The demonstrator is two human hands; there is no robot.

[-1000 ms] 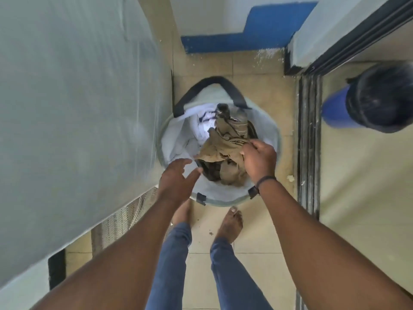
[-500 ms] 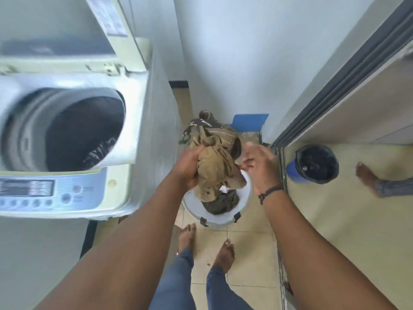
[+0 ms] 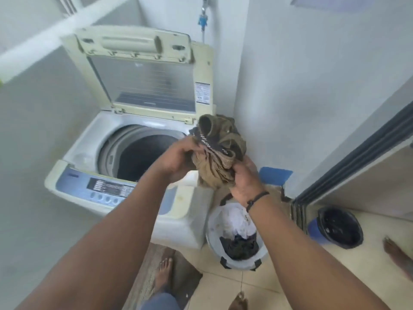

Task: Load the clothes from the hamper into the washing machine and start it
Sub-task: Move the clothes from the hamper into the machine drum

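A bundle of brown clothes (image 3: 218, 153) with a dark patterned band is held in the air at the right edge of the washing machine (image 3: 73, 153). My left hand (image 3: 178, 159) grips its left side and my right hand (image 3: 244, 182) grips its lower right. The top-loading machine stands open, its lid (image 3: 143, 70) raised, and the dark drum (image 3: 143, 157) lies just left of the bundle. The round white hamper (image 3: 212, 233) sits on the floor below my right wrist, with white and dark clothes still inside.
The control panel (image 3: 105, 189) runs along the machine's front edge. A blue bin with a black liner (image 3: 337, 227) stands on the floor at the right, past a sliding door track (image 3: 298, 211). Another person's foot (image 3: 397, 256) shows at the far right. My bare feet stand below.
Both hands have lifted the brown bundle out of the hamper and carried it up and leftward, to the machine's opening. The view has risen from the hamper to the machine.
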